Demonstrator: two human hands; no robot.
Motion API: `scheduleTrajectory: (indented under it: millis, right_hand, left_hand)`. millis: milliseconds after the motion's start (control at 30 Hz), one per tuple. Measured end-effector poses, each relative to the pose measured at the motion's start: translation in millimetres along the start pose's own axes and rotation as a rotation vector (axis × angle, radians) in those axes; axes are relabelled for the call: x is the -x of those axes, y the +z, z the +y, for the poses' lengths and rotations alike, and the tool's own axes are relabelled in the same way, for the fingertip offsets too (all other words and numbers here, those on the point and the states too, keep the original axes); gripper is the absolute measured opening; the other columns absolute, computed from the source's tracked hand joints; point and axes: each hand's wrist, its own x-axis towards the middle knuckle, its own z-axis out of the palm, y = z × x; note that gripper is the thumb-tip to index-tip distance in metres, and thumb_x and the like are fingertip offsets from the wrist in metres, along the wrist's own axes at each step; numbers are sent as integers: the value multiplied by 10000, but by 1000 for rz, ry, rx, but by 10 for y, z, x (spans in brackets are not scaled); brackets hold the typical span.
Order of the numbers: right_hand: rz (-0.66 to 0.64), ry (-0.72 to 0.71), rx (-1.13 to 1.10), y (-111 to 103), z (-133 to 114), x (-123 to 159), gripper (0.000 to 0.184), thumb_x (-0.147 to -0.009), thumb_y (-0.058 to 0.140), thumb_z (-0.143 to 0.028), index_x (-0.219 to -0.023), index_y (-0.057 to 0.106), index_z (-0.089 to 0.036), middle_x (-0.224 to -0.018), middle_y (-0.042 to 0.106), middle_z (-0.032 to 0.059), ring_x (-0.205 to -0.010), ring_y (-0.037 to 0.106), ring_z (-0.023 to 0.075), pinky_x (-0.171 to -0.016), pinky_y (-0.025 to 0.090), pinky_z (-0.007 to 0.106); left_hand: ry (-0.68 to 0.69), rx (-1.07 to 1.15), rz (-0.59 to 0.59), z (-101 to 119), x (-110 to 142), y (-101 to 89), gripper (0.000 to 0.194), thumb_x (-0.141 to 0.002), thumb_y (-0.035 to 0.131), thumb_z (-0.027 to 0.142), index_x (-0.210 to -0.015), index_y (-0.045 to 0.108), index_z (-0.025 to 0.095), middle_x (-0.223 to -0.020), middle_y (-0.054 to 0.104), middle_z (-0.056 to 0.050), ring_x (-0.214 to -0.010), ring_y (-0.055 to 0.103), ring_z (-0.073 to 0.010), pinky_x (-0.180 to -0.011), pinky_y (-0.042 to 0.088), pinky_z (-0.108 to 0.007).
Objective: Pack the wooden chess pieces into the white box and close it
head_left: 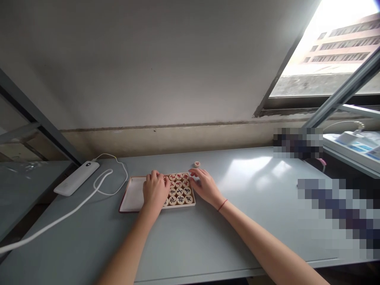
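Rows of round Chinese chess pieces [179, 190], marked in red and black characters, fill the visible right part of a shallow box [194, 198]. My left hand [156, 188] lies over the left side of the pieces with its fingers curled down; the fingertips and whatever they grip are hidden. A white, red-edged lid or tray [132, 196] extends to the left from under that hand. At the box's right edge is my right hand [204, 185], thumb and fingers apart, holding nothing I can see. Just beyond its fingertips, a single red-marked piece [197, 163] rests on the desk.
A white power bank [77, 178] with a white cable [74, 211] lies on the left of the grey desk [190, 245]. Metal frame bars [44, 118] rise at both sides. The wall [166, 138] borders the back, and blurred items sit at the right.
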Motion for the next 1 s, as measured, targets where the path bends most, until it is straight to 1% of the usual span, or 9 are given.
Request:
scheduleTrajectory:
  millis: [200,400,600,800,1000]
  right_hand:
    - [-5,26,-13,5,59,-5,207,-861,482,-199,-1036,592,-199,-894,662,64,-866,583,223,-779,491,370]
    - [-18,20,-22,26,47,5,204,-853,485,-190,-1024,596,-206,-887,663,60,-866,586,213,-774,488,353]
    - [-29,27,-25,20,45,5,197,-854,489,-187,-1020,593,-205,-883,664,56,-858,588,214,-765,486,350]
    - [-28,33,-21,10,34,4,197,-857,491,-194,-1025,595,-205,-883,666,54,-850,597,208,-749,495,339]
    - [-15,22,-21,18,40,3,203,-849,497,-183,-1022,601,-202,-872,668,54,-837,599,206,-750,503,341]
  left_hand:
    - [4,-28,-2,18,7,-13,324,-889,428,269,-837,722,142,-966,599,-142,-863,563,-286,-716,472,-372]
    - [16,-26,-6,20,5,10,314,-885,417,244,-829,716,165,-932,604,-125,-852,565,-269,-715,469,-356]
    - [-2,-41,-20,8,3,-10,332,-886,407,243,-799,715,158,-882,589,-131,-842,567,-281,-680,466,-365]
    - [2,-2,-11,-31,-3,28,287,-886,418,226,-834,694,168,-897,583,-114,-833,570,-251,-702,457,-341]
    - [41,88,8,-58,-8,47,223,-885,440,211,-820,653,194,-904,650,-94,-881,555,-274,-715,426,-358]
